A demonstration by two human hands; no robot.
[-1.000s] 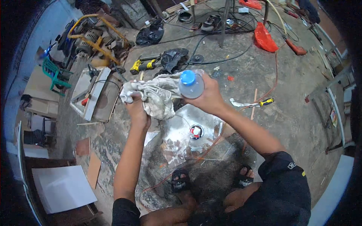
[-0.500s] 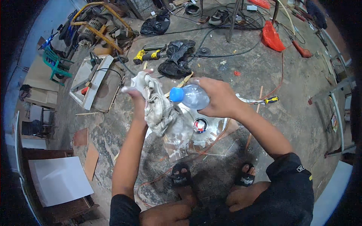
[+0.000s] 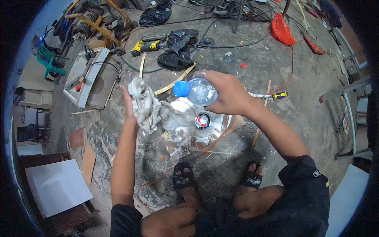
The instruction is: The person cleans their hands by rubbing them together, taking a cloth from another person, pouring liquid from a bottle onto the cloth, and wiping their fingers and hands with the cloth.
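My left hand (image 3: 129,106), left of centre, holds a crumpled off-white rag (image 3: 145,107) with grey smudges; the rag hides most of its fingers. My right hand (image 3: 229,93) is wrapped round a clear plastic bottle (image 3: 203,91). The bottle lies on its side in the air, its blue cap (image 3: 181,89) pointing left toward the rag, with a gap between them. No liquid can be made out inside. Below the bottle, a round can or lid (image 3: 203,120) with a red, white and dark top sits on a white-smeared board (image 3: 179,144) on the floor.
Beyond my hands lie black plastic bags (image 3: 177,51), a yellow-and-black power tool (image 3: 146,47), cables and a red bag (image 3: 282,31). A screwdriver (image 3: 280,95) lies to the right, a wooden frame (image 3: 85,79) to the left. An orange cord (image 3: 158,179) runs near my sandalled feet.
The view has shifted, so the floor things appear farther left and higher. My left hand and the rag have moved left, widening the gap to the bottle. My right hand keeps its grip.
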